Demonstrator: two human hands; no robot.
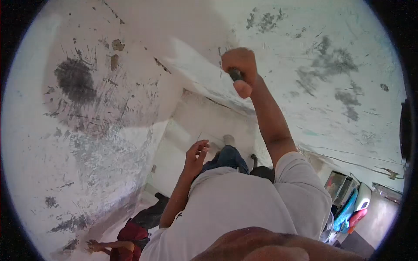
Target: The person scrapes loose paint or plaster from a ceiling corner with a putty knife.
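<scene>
My right hand (240, 65) is raised at the wall (305, 108), closed in a fist around a dark handle (235, 74). The thumb lies along the near side of the grip, and the working end of the tool is hidden, so I cannot tell its kind. Lower and to the left, my left hand (197, 154) hangs in the air in front of my body with loosely bent fingers apart, and nothing shows in it. Grey smudges and scuffs mark the pale wall around the raised fist.
At the lower left a person in a maroon top (133, 232) reaches a hand (93, 246) to the left wall (117, 152), which has dark patches. Shelving (337, 187) and a blue cloth (346, 211) stand at the lower right. A cable (361, 164) runs along the right wall.
</scene>
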